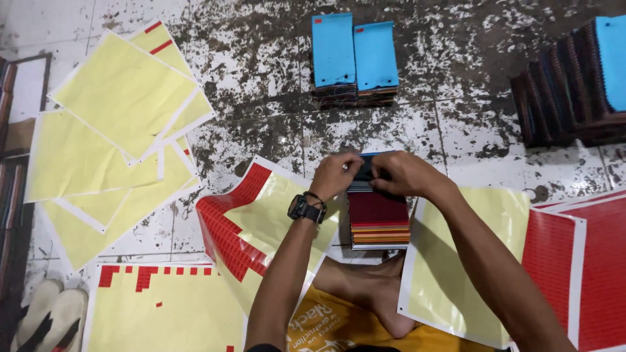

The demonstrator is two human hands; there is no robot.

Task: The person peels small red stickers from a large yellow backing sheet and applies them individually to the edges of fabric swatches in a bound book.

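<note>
Both hands on top end of fabric swatch stack, floor, centre frame, just ahead of bare foot. Left hand, wristwatch on wrist, fingers curled narrow, pinching dark strip at stack's top edge. Right hand same, pinched shut on that edge from other side; fingertips nearly touching left's. Stack layered red, orange, dark, resting partly over red sticker sheet and beside yellow backing sheet. Judged step: fixing or pressing a label or binding onto stack's top end; exact item under fingers hidden, cannot tell. Next move likely calls for firm even press along edge, keeping layers square, no slipping sideways. Two finished blue-topped stacks well apart, further up floor; more stacks at right edge. Used yellow sheets piled left.
</note>
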